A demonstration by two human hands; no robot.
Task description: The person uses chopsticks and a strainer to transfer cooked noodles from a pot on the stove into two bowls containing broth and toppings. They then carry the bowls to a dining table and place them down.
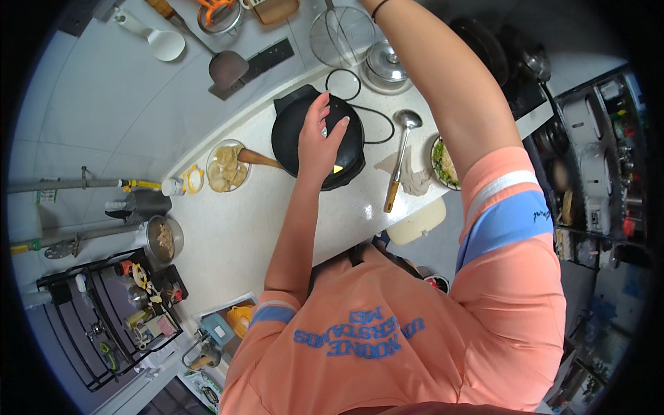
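Note:
My left hand (317, 140) is over the black lid of a round cooking appliance (290, 129), its thumb and fingers apart around a small silvery part. Whether the hand touches the lid is unclear. My right arm reaches up past the top edge, its hand out of view. Left of the appliance, a glass bowl of pale round slices (226, 167) has a wooden handle (259, 158) lying across its edge. To the right, a metal ladle with a wooden handle (400, 155) lies beside a crumpled greyish cloth (415, 177). A plate of food with greens (441, 162) is partly hidden by my right arm.
A lidded pot (386, 67) stands near the wall. Above hang a spatula (228, 69), a rice paddle (165, 44) and a wire strainer (324, 39). A metal bowl of food (165, 238) and a small white jar (173, 187) stand at left. A black cord loops behind the appliance.

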